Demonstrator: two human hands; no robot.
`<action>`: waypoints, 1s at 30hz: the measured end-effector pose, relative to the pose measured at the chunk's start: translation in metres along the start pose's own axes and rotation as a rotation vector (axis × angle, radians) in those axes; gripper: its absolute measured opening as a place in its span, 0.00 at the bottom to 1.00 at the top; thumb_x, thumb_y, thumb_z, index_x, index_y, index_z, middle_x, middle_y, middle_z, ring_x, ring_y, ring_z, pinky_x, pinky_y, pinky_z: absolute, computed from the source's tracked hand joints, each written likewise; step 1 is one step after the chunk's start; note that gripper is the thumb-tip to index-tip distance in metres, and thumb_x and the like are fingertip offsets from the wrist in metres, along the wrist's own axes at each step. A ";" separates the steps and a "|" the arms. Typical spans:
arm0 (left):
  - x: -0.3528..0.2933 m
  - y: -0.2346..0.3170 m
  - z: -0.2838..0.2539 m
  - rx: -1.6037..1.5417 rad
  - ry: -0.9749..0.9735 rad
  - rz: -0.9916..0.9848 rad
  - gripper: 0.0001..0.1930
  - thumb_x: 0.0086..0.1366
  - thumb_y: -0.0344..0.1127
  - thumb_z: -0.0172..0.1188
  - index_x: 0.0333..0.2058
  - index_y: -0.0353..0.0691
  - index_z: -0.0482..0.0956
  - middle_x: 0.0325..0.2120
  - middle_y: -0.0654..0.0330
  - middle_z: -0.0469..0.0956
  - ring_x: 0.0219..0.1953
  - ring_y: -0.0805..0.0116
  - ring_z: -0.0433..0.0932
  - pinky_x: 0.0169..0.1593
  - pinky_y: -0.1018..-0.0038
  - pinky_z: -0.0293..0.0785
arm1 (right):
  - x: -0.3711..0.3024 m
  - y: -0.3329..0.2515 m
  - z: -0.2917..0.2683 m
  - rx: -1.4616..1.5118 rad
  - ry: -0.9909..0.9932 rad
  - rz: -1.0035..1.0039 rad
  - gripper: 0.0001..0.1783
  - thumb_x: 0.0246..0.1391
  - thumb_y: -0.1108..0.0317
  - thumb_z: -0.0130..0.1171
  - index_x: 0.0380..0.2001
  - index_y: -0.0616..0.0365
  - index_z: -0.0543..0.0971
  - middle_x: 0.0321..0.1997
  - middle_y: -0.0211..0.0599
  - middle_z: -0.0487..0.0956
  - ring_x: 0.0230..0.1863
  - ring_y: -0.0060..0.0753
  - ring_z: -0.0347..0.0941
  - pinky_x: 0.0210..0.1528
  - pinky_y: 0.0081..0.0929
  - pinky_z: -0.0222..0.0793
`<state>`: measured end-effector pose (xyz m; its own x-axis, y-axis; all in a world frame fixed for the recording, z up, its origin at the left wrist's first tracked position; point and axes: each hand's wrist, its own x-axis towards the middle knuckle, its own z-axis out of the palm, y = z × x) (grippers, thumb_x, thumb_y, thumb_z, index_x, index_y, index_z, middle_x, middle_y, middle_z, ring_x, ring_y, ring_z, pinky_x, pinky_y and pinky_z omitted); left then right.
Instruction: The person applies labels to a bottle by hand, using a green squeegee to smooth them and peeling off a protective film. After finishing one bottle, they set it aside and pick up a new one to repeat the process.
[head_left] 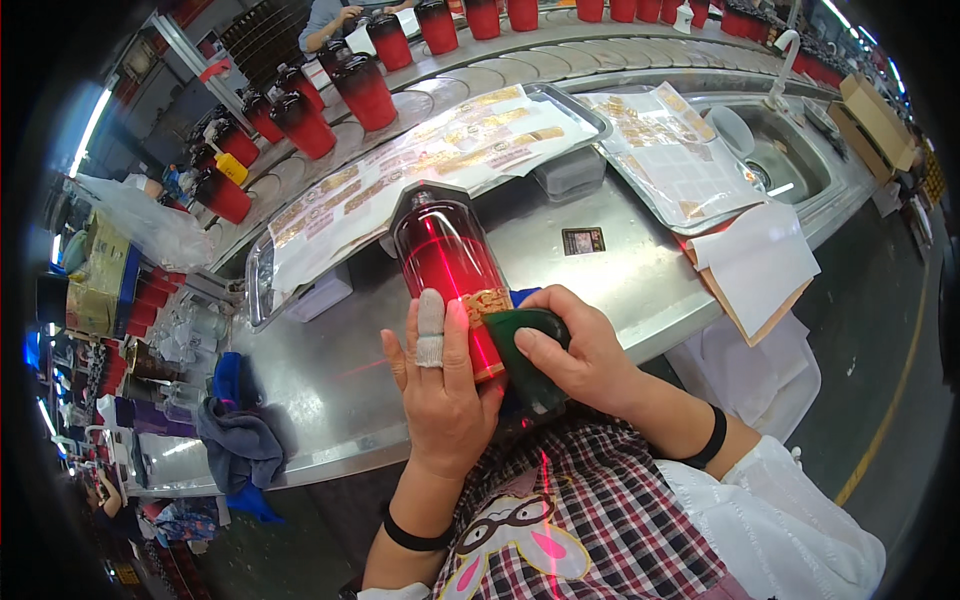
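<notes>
A steel table (620, 310) spreads across the middle, and beyond it curves a conveyor (600, 55) carrying red jars (365, 90) with black tops. On the table, a long metal tray (604, 130) bears sheets with gold patterns (430, 150); to its right lie more patterned sheets (665, 155), beside a sink (805, 165). The person wears a checked apron (620, 510).

Close in front of the apron, at the table's near edge, is a clear-shouldered red bottle (450, 265), its neck pointing away. The left hand (440, 385) lies along its left side, fingers stretched out and slightly parted, resting on the glass without wrapping round it. The right hand (570, 345) is closed on a dark green scraper (530, 350), thumb on top, the other fingers partly hidden behind. The scraper's edge meets the bottle just below a gold pattern (487, 303).

A grey-blue cloth (240, 445) hangs over the table's left edge. A small black card (583, 240) lies flat right of the bottle. A pale knitted sleeve (430, 330) covers one left finger.
</notes>
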<state>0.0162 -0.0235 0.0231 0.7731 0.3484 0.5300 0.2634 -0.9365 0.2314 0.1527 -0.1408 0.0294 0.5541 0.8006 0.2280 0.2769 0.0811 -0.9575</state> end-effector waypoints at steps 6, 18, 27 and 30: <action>-0.026 -0.018 0.002 -0.288 0.082 -0.114 0.43 0.52 0.34 0.68 0.64 0.31 0.57 0.63 0.40 0.59 0.66 0.43 0.58 0.70 0.48 0.42 | 0.000 -0.001 0.006 -0.037 -0.023 -0.019 0.17 0.57 0.63 0.58 0.44 0.64 0.72 0.32 0.46 0.78 0.33 0.34 0.77 0.36 0.30 0.72; -0.008 -0.009 -0.007 -0.199 0.110 -0.088 0.40 0.58 0.42 0.66 0.63 0.30 0.58 0.63 0.37 0.58 0.65 0.37 0.58 0.67 0.47 0.47 | 0.000 0.000 0.001 -0.024 -0.009 0.013 0.15 0.57 0.65 0.58 0.43 0.64 0.72 0.30 0.43 0.79 0.32 0.31 0.77 0.36 0.28 0.72; -0.020 -0.020 0.002 -0.401 0.065 -0.099 0.43 0.55 0.39 0.69 0.64 0.31 0.55 0.64 0.36 0.56 0.65 0.39 0.57 0.67 0.48 0.48 | -0.005 0.002 0.000 -0.005 -0.059 0.075 0.15 0.57 0.65 0.58 0.43 0.64 0.71 0.32 0.32 0.75 0.33 0.18 0.69 0.36 0.21 0.68; -0.001 -0.008 -0.008 -0.162 0.052 0.022 0.45 0.53 0.38 0.70 0.65 0.31 0.54 0.65 0.37 0.54 0.66 0.39 0.56 0.67 0.47 0.48 | -0.005 0.002 -0.003 -0.008 -0.033 0.058 0.16 0.57 0.64 0.58 0.43 0.64 0.72 0.32 0.38 0.77 0.33 0.27 0.73 0.36 0.25 0.70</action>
<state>0.0088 -0.0162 0.0270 0.7457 0.3329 0.5771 0.1468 -0.9270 0.3451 0.1531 -0.1464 0.0272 0.5430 0.8231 0.1665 0.2516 0.0297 -0.9674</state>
